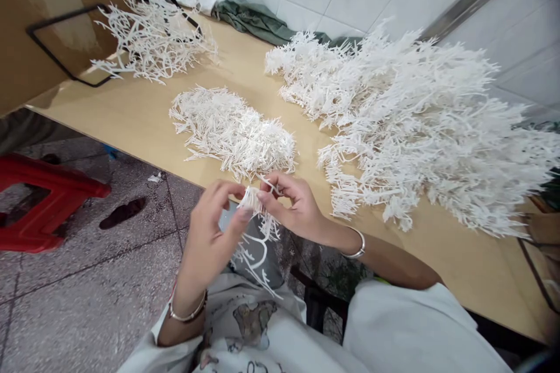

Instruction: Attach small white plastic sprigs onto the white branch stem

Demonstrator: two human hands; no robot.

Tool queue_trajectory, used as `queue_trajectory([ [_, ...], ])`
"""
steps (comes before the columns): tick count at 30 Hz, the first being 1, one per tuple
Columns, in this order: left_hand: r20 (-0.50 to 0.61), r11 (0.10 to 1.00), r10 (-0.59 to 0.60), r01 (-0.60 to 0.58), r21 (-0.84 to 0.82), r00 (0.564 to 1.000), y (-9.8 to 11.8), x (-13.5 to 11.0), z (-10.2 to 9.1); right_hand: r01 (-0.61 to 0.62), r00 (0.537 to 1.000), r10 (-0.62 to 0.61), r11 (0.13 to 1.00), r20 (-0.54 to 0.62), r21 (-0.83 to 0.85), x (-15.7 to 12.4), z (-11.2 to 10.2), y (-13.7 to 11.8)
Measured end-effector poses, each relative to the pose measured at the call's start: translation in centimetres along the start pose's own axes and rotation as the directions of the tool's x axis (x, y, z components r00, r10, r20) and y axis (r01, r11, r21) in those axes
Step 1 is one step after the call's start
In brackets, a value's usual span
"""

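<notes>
My left hand (pixel 210 233) and my right hand (pixel 291 204) meet just off the near edge of the wooden table (pixel 131 111), both pinching a white plastic branching frame (pixel 258 239) that hangs down over my lap. The fingers grip its top, where thin sticks stand out. Right beyond my hands lies a pile of loose white sticks (pixel 234 131) on the table. A large heap of white branching frames (pixel 411 122) covers the table to the right.
A smaller heap of bare white frames (pixel 151 35) lies at the far left by a cardboard box (pixel 39 23). A green cloth (pixel 254 20) sits against the tiled wall. A red plastic stool (pixel 44 198) stands on the floor at left.
</notes>
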State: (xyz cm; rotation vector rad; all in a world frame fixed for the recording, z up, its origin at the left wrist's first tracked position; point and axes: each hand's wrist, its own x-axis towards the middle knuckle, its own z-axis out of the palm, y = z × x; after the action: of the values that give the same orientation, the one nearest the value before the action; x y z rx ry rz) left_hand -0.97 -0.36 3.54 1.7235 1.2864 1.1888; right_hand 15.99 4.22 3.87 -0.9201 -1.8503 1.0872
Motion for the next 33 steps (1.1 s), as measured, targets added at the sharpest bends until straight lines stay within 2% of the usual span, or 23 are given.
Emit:
queue_trajectory([
  [3,0.044,1.000,-0.002,0.003,-0.025,0.999,-0.5,0.8,1.5,0.033,0.999,-0.033,0.999,-0.011,-0.030,-0.2,0.0,-0.3],
  [6,0.014,0.995,-0.014,0.015,-0.095,1.000,-0.9,1.0,2.3,-0.027,0.999,0.027,1.000,0.021,0.007,-0.3,-0.2,-0.4],
  [11,0.027,0.974,-0.080,0.084,-0.210,0.996,-1.4,0.7,2.7,-0.108,0.986,0.096,0.991,0.134,0.083,-0.1,-0.5,-0.6],
  [13,0.003,0.967,-0.083,0.081,-0.243,0.997,-1.4,0.7,3.1,-0.116,0.988,0.105,0.989,0.111,0.092,0.0,-0.4,-0.6],
  [18,-0.225,0.985,-0.023,-0.017,-0.174,0.974,-1.7,0.9,4.9,-0.129,0.989,0.140,0.973,-0.042,0.193,-0.5,0.3,-0.3],
  [22,-0.332,0.964,-0.022,-0.069,-0.258,0.943,-2.2,1.6,6.0,-0.164,0.985,0.170,0.960,-0.009,0.229,-0.5,0.5,-0.1],
  [25,-0.393,0.957,-0.004,-0.111,-0.269,0.919,-2.5,2.3,6.2,-0.200,0.980,0.198,0.956,0.032,0.214,-0.3,0.4,-0.2],
  [27,-0.376,0.955,-0.004,-0.108,-0.277,0.927,-2.4,2.6,6.0,-0.223,0.975,0.220,0.954,0.038,0.200,-0.2,0.3,-0.4],
  [30,-0.330,0.935,-0.070,-0.053,-0.351,0.941,-2.2,2.9,5.8,-0.215,0.977,0.211,0.960,0.037,0.180,-0.1,0.2,-0.7],
  [33,-0.235,0.840,-0.178,0.023,-0.542,0.955,-2.2,3.0,5.9,-0.207,0.978,0.197,0.954,0.069,0.217,-0.2,0.1,-1.0],
])
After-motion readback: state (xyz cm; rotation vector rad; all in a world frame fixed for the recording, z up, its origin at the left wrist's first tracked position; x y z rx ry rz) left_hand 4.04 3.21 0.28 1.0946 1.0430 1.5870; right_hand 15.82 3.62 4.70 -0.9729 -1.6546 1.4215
